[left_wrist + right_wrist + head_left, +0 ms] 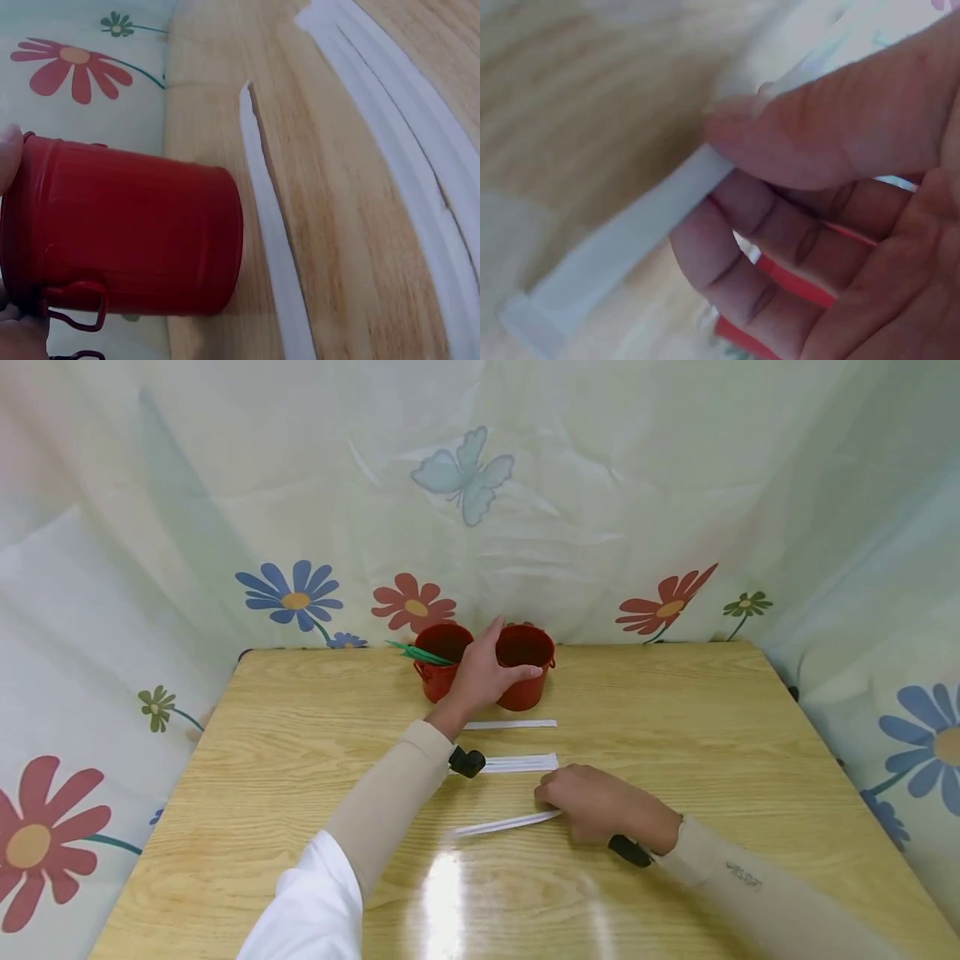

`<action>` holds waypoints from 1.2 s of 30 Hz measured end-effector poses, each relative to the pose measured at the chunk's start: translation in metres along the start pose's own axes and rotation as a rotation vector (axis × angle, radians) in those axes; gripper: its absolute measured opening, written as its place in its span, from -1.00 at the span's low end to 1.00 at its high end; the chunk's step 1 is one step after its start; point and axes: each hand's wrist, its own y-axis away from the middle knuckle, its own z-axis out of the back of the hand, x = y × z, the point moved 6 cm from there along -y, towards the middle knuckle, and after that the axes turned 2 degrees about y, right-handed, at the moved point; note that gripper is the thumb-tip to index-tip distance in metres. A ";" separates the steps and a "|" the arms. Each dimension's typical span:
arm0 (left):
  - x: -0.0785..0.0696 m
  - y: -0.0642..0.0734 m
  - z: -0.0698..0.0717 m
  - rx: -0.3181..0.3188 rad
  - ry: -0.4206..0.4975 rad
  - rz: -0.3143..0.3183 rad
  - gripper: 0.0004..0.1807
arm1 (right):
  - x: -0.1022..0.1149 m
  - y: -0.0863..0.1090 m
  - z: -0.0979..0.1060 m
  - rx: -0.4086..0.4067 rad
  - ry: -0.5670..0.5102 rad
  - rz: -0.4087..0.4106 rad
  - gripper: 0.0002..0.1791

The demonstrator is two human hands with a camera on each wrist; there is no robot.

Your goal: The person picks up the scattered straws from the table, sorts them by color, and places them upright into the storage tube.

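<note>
Where the right hand (603,806) pinches, a strip (504,824) juts left.

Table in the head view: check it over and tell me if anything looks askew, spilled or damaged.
I see nothing spilled or damaged. Only the nearest white strip looks askew, slanting against the other white strips, probably because the right hand pinches it. Green pieces poke over the rim of the left red bucket.

A light wood-grain table (675,718) has pale, creased sheeting (585,435) hanging along its far, left and right sides, printed with red, blue and green flowers (296,600). A pale blue butterfly (472,485) decorates the far centre. White light reflections (444,902) gleam on the table's near part.
</note>
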 end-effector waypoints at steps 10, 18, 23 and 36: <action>0.004 -0.001 0.000 -0.025 0.016 0.032 0.07 | -0.028 0.018 0.067 -0.285 -0.323 0.064 -0.66; 0.003 -0.002 -0.001 -0.023 0.019 0.030 0.03 | -0.040 0.019 0.115 -0.579 -0.466 0.089 -0.69; 0.002 -0.003 -0.001 -0.027 0.026 0.037 0.04 | -0.042 0.017 0.135 -0.687 -0.526 0.161 -0.71; 0.000 -0.001 -0.001 -0.027 0.054 0.048 0.02 | -0.046 0.000 0.168 -0.809 -0.578 0.192 -0.77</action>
